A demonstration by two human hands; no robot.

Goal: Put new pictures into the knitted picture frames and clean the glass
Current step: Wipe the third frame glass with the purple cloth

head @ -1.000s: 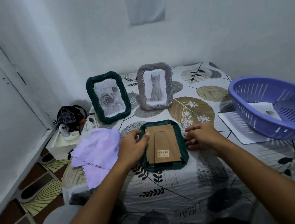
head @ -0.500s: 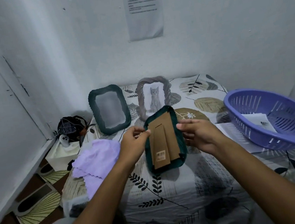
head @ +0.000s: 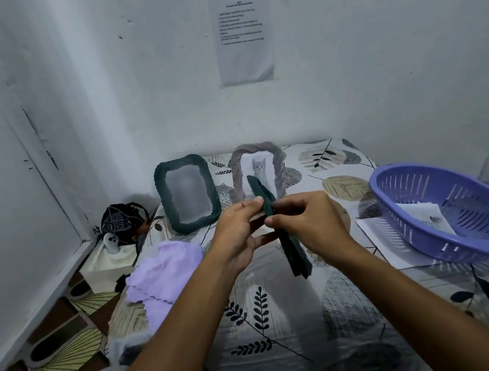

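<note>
We pinch the green frame [head: 286, 241] edge-on between left hand [head: 236, 232] and right hand [head: 308, 223] above the table's middle; a loose pinch could drop its glass.

The dark green frame [head: 293, 250] is no longer flat on the table [head: 282, 318]. One second ago it lay there with its brown back facing up. Half a second ago it was lifted and tilted. Now it is up in the air and turned on its edge, so only its thin side shows and the brown back is hidden. Its top end now sits in front of the cat picture frame [head: 258, 170]. The left hand [head: 236, 235] and the right hand [head: 308, 223] are up off the table too, and they pinch the frame from both sides.
</note>
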